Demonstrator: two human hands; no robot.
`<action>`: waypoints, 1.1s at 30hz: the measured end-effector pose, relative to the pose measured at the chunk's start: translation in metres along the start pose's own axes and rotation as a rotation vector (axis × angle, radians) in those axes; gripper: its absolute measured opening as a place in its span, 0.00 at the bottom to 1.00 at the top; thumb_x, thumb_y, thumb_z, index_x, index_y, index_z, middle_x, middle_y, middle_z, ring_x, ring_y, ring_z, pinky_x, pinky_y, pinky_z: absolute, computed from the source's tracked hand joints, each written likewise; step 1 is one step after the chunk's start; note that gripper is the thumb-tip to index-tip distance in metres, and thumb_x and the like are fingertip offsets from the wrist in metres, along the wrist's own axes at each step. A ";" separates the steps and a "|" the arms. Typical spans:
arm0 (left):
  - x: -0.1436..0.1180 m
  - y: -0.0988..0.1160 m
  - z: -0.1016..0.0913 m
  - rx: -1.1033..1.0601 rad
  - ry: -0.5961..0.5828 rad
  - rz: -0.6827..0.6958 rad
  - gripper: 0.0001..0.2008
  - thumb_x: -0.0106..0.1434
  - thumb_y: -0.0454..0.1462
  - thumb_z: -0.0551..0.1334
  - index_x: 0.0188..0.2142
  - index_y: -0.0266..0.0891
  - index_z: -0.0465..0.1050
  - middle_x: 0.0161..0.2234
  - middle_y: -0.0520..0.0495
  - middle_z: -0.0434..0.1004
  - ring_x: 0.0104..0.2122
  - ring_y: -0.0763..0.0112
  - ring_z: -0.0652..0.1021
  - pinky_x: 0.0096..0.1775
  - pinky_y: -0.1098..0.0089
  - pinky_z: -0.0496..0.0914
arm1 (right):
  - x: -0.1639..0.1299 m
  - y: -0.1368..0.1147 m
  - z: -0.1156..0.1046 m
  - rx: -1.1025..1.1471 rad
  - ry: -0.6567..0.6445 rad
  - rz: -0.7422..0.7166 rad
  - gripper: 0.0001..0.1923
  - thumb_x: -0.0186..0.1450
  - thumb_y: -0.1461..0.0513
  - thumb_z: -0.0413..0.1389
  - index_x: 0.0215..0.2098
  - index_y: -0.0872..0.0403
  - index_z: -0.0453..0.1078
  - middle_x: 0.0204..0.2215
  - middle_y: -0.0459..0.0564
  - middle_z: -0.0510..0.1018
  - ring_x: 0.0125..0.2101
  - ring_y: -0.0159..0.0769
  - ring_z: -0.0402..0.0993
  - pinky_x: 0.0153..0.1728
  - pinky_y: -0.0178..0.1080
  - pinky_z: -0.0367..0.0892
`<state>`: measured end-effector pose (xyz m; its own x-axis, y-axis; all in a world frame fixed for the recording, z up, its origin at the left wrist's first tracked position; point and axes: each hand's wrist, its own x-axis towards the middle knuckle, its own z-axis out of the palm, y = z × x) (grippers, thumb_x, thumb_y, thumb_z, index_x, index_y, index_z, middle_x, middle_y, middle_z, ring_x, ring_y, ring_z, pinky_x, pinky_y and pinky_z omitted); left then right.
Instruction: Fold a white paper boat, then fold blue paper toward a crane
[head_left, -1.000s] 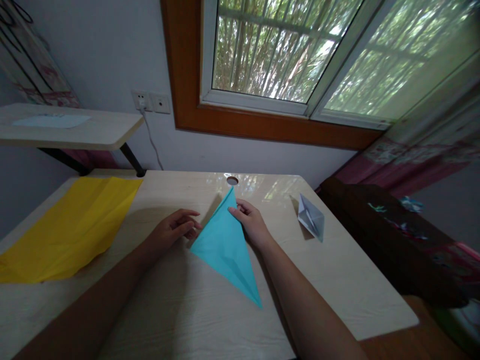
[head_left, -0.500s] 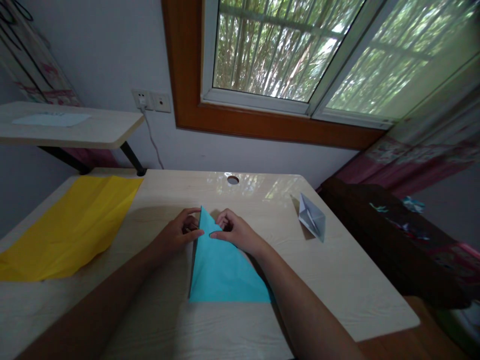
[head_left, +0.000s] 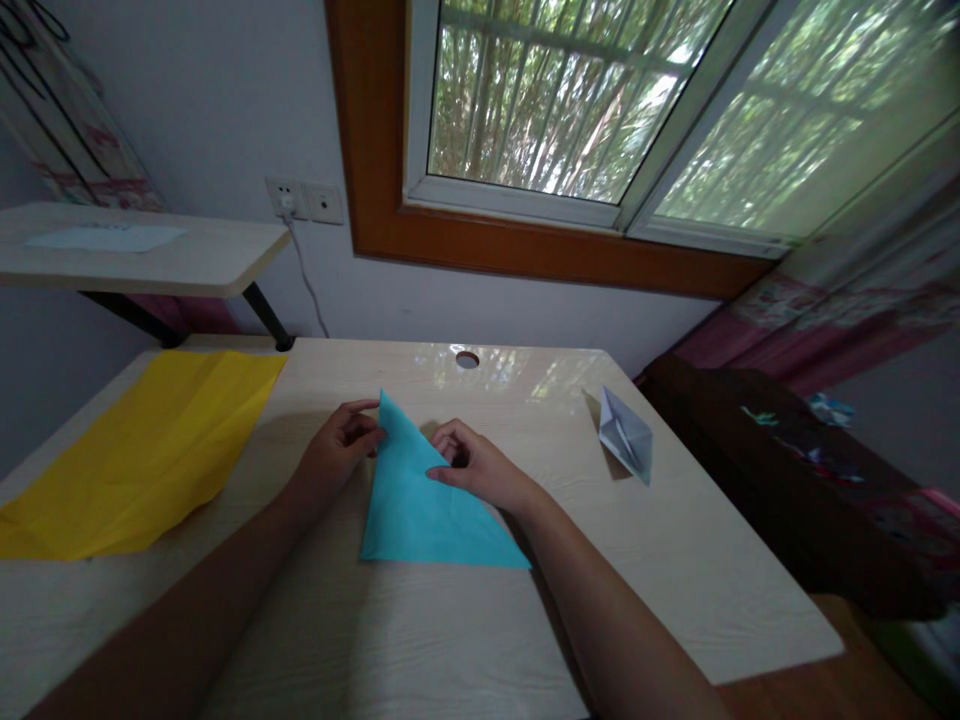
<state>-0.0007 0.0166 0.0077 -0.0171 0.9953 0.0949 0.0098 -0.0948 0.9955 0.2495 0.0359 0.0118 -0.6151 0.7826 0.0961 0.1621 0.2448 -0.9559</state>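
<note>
A light blue paper folded into a triangle (head_left: 420, 510) lies flat on the pale wooden table (head_left: 420, 640), its apex pointing away from me. My left hand (head_left: 334, 455) pinches the paper's left edge near the apex. My right hand (head_left: 472, 470) rests on the right edge, thumb pressing on the paper, fingers curled behind it.
A large yellow sheet (head_left: 142, 450) lies at the table's left. A small grey folded paper boat (head_left: 625, 435) sits at the right, near the table edge. A cable hole (head_left: 466, 359) is at the back. A dark sofa arm (head_left: 780, 480) stands to the right.
The blue triangle was tilted with one long point toward me; it has been turned so its base lies level near me. Both hands shifted left with it.
</note>
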 end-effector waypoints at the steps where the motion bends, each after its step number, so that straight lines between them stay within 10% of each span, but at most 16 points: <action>1: 0.000 0.001 0.000 0.009 0.011 -0.003 0.22 0.58 0.42 0.69 0.51 0.39 0.70 0.30 0.54 0.74 0.28 0.73 0.74 0.32 0.71 0.69 | 0.000 -0.001 0.000 -0.027 -0.017 0.008 0.15 0.61 0.60 0.65 0.43 0.52 0.68 0.33 0.42 0.69 0.33 0.31 0.65 0.35 0.35 0.63; 19: -0.001 0.000 -0.002 0.153 -0.046 -0.024 0.23 0.57 0.48 0.70 0.50 0.40 0.77 0.36 0.48 0.81 0.38 0.63 0.79 0.42 0.65 0.74 | 0.004 -0.008 0.019 0.148 -0.061 0.085 0.25 0.70 0.42 0.50 0.30 0.54 0.69 0.23 0.44 0.72 0.24 0.29 0.69 0.27 0.34 0.63; 33: -0.011 -0.004 0.010 0.292 -0.278 0.079 0.19 0.65 0.44 0.64 0.54 0.44 0.78 0.45 0.47 0.83 0.43 0.62 0.81 0.49 0.64 0.73 | 0.012 -0.004 0.022 0.285 0.064 0.094 0.21 0.64 0.44 0.60 0.35 0.54 0.72 0.23 0.43 0.73 0.24 0.30 0.68 0.29 0.35 0.64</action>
<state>0.0093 0.0060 0.0024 0.2652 0.9560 0.1253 0.2842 -0.2017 0.9373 0.2245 0.0321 0.0107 -0.5566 0.8307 0.0121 -0.0123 0.0063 -0.9999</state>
